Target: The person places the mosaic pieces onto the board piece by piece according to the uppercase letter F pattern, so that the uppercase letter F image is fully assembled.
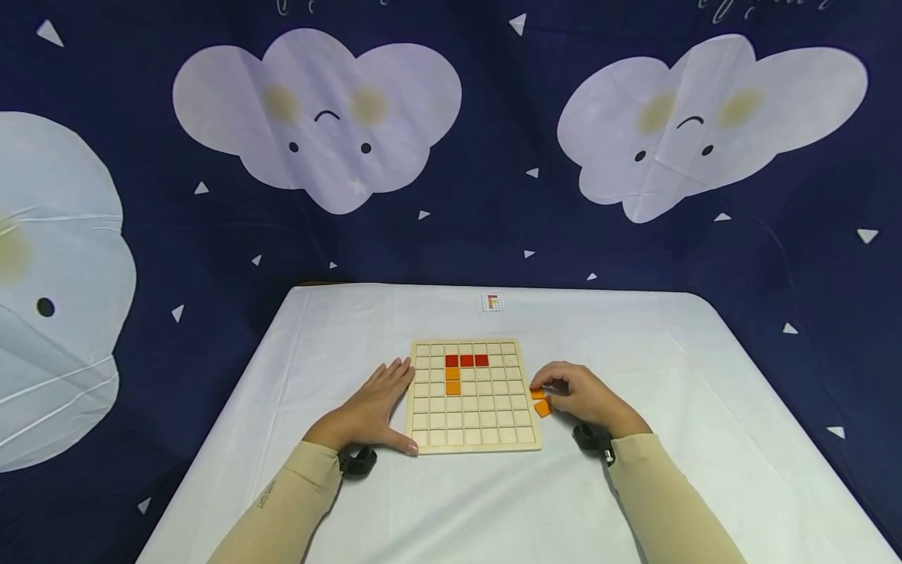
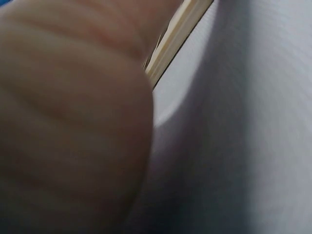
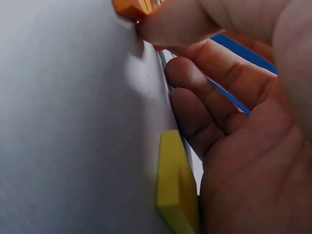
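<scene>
A square wooden grid board [image 1: 493, 449] lies on the table. On it, three red tiles [image 1: 467, 361] form a row, with two orange tiles [image 1: 452, 381] below the leftmost. My left hand [image 1: 373, 403] is spread flat at the board's left edge, fingertips and thumb touching it. Just right of the board, my right hand [image 1: 581, 395] pinches an orange tile [image 1: 538, 394] between thumb and index finger. Another orange tile [image 1: 543, 408] lies close by the thumb. In the right wrist view, a yellow tile [image 3: 170, 170] is beside the palm, hidden under the hand in the head view.
A small pattern card [image 1: 493, 302] with a coloured grid lies beyond the board near the table's far edge. White cloth [image 1: 606, 329] covers the table. A dark blue backdrop [image 1: 493, 235] with clouds hangs behind. Black bands [image 1: 358, 460] are on both wrists.
</scene>
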### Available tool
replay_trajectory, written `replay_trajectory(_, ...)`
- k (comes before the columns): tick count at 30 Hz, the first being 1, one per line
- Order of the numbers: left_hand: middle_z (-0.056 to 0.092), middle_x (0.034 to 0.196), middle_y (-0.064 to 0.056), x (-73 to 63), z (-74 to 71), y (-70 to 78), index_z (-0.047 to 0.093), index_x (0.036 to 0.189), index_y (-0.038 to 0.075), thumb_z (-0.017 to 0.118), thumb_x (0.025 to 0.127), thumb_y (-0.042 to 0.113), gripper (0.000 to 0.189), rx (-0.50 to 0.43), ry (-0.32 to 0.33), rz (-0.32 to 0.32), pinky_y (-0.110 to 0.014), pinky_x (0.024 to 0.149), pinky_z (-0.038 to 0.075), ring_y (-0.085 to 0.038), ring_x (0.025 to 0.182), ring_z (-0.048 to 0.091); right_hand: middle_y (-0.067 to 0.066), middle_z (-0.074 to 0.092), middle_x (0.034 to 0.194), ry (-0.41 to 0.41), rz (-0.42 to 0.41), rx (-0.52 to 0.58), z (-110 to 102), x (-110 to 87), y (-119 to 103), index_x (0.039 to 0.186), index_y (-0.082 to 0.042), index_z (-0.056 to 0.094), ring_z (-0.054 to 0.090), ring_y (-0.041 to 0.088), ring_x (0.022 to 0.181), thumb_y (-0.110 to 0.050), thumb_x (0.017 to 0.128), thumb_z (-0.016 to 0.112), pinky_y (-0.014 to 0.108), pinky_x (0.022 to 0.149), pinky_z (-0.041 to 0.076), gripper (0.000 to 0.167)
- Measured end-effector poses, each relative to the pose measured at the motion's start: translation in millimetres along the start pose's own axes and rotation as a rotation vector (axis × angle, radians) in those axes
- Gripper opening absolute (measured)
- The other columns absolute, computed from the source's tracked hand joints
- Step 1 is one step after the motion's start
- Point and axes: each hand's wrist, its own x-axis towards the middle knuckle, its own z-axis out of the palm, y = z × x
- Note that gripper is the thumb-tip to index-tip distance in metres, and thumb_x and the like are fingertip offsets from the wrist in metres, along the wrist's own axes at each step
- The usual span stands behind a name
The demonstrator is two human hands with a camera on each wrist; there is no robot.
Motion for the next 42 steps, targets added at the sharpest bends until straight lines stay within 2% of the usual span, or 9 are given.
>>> replay_trajectory(7, 0.016, 0.172, -0.021, -0.4, -1.5, 1.3, 0.021, 0.164, -0.007, 0.085, 0.066, 0.079, 0.145, 0.007, 0.004, 0.009, -0.048, 0.128, 0.001, -0.035, 0.159, 0.004, -0.005, 0.071, 0.116, 0.006, -0.031, -0.010, 0.4, 1.2, 0.6, 0.113, -0.014, 0.078, 0.065, 0.021, 0.112, 0.011, 0.092, 0.073, 0.036, 0.098, 0.056, 0.033)
replay_trajectory(12, 0.016, 0.172, -0.022, -0.8, -2.4, 2.2, 0.021, 0.164, -0.007, 0.085, 0.066, 0.078, 0.145, 0.004, 0.003, 0.005, -0.048, 0.128, 0.001, -0.035, 0.159, 0.003, -0.005, 0.071, 0.120, 0.008, -0.052, -0.061, 0.4, 2.1, 1.4, 0.120, -0.012, 0.077, 0.065, 0.019, 0.114, 0.006, 0.095, 0.074, 0.038, 0.098, 0.055, 0.031)
replay_trajectory(21, 0.015, 0.172, -0.021, -0.1, -0.7, 1.2, 0.019, 0.165, -0.006, 0.085, 0.066, 0.078, 0.146, 0.007, 0.001, 0.002, -0.048, 0.128, 0.000, -0.034, 0.159, 0.002, -0.002, 0.069, 0.126, 0.027, -0.031, -0.127, 0.6, 1.2, 0.0, 0.126, -0.011, 0.075, 0.064, 0.020, 0.115, 0.003, 0.096, 0.075, 0.041, 0.097, 0.056, 0.033)
replay_trajectory(26, 0.014, 0.172, -0.021, 0.9, 0.5, -0.6, 0.019, 0.165, -0.006, 0.084, 0.065, 0.080, 0.147, 0.009, 0.005, 0.005, -0.048, 0.128, 0.001, -0.034, 0.159, 0.003, -0.003, 0.070, 0.124, 0.042, -0.033, -0.123, 0.6, 0.5, -0.9, 0.124, -0.011, 0.076, 0.065, 0.018, 0.111, 0.003, 0.096, 0.075, 0.040, 0.094, 0.057, 0.032)
replay_trajectory(33, 0.014, 0.172, -0.021, 0.8, 1.1, -1.3, 0.019, 0.165, -0.006, 0.084, 0.065, 0.081, 0.147, 0.006, 0.005, 0.008, -0.048, 0.128, 0.000, -0.034, 0.159, 0.002, -0.005, 0.070, 0.123, 0.045, -0.018, -0.104, 1.3, 0.8, -0.6, 0.121, -0.013, 0.078, 0.064, 0.021, 0.117, 0.005, 0.095, 0.075, 0.045, 0.100, 0.055, 0.031)
replay_trajectory(42, 0.015, 0.172, -0.021, 0.0, 0.9, -0.5, 0.020, 0.165, -0.006, 0.084, 0.066, 0.080, 0.146, 0.009, 0.002, 0.009, -0.048, 0.128, 0.001, -0.034, 0.159, 0.003, -0.007, 0.070, 0.120, 0.051, -0.028, -0.114, 2.6, 1.1, 0.9, 0.119, -0.012, 0.079, 0.064, 0.021, 0.116, 0.005, 0.095, 0.075, 0.045, 0.099, 0.055, 0.030)
